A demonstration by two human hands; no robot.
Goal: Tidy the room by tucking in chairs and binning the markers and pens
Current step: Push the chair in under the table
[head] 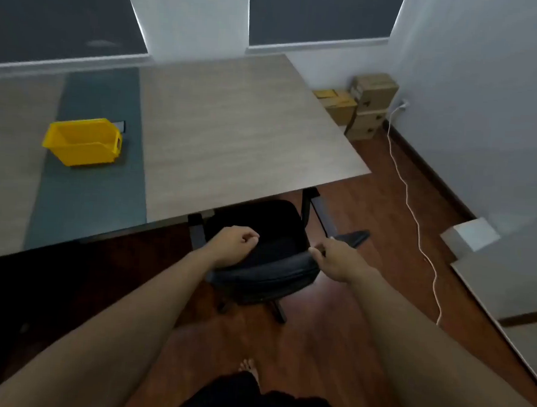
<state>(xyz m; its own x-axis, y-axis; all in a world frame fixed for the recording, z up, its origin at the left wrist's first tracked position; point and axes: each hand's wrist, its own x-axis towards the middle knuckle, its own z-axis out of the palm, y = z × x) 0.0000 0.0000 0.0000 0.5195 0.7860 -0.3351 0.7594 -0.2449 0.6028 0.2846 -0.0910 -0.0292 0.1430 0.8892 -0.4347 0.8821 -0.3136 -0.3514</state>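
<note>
So the biggest thing in front of me is the table [240, 129], light wood-look top with a dark teal strip [88, 192] running across it front to back on the left side. It sits against the wall under two dark window blinds [319, 14]. The floor [370, 216] is reddish-brown wood planks.

Next down in size is the black office chair [259, 234]. Its seat is partly under the table's near edge, backrest facing me, and one armrest [351, 237] sticks out to the right past the table leg. The wheeled base pokes out underneath near my side.

Both my arms are stretched out to it. My left hand [231, 245] sits on the left end of the backrest top with the fingers curled loosely inward, more of a resting fist than a real clamp. My right hand [333, 259] is at the right end of the backrest, thumb hooked over the edge and fingers bent around behind it, so that one's pinching the chair back.

Over in the far right corner there's a stack of cardboard boxes [366, 105] on the floor, with a white cable [413, 206] snaking from the wall socket along the floor toward me.

The yellow bin [82, 141] sits on the teal strip, well left of the chair, open top up. Can't see anything inside from here. Something small and dark is tucked right behind it, too blurry to call.

My bare foot [249, 367] shows at the bottom.
</note>
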